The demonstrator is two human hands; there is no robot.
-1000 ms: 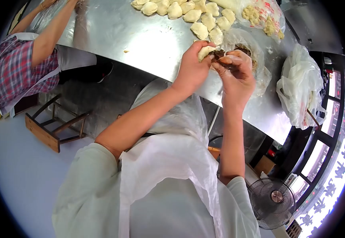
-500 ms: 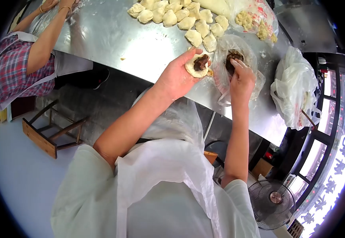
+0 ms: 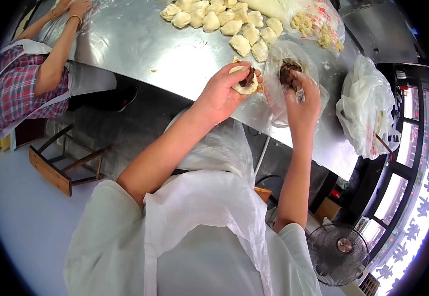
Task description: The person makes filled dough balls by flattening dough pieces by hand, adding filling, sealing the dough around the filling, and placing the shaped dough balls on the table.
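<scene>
My left hand (image 3: 223, 92) is closed round a flattened dough wrapper (image 3: 244, 90) near the table's front edge. Dark filling (image 3: 248, 78) lies in the middle of that wrapper, partly covered by my thumb. To the right, my right hand (image 3: 304, 93) reaches into an open clear plastic bag (image 3: 275, 101), its fingers curled on a lump of dark filling (image 3: 288, 74). The fingertips are partly hidden against the lump. Beyond both hands, several pale dough pieces (image 3: 231, 27) rest in a cluster on the metal table (image 3: 125, 44).
A larger piece of dough (image 3: 269, 7) and crumbly yellow dough (image 3: 302, 23) lie at the back. A white plastic bag (image 3: 365, 108) hangs at the right edge. Another person's hands (image 3: 71, 9) are on the table at far left. A wooden stool (image 3: 51, 170) and a fan (image 3: 340, 251) stand below.
My left thumb has moved in over the filling, and the wrapper is more folded. My right hand has rotated, with its thumb and fingers wider around the dark filling.
</scene>
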